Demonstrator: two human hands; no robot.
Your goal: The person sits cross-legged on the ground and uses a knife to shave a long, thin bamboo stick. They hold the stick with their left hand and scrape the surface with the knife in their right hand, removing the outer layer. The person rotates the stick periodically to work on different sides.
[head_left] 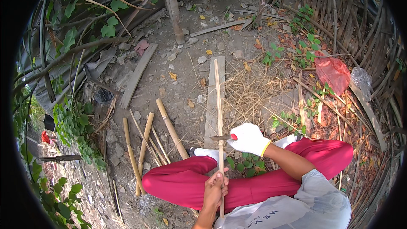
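Note:
A long, pale split bamboo strip (218,97) runs away from my lap, its far end over a flat grey board (211,110) on the ground. My bare left hand (215,188) is closed around the strip near its lower end. In a white glove, my right hand (249,141) grips a knife (219,137) by its red handle. The blade points left and lies across the strip, well above my left hand. My crossed legs in dark red trousers are under the strip's near part.
Thin bamboo shavings (248,93) lie right of the board. Several bamboo poles (171,127) rest at my left knee. Farther off are a grey plank (139,76) and a short upright post (174,19). A red plastic bag (332,74) sits by the stick fence (360,29) at right.

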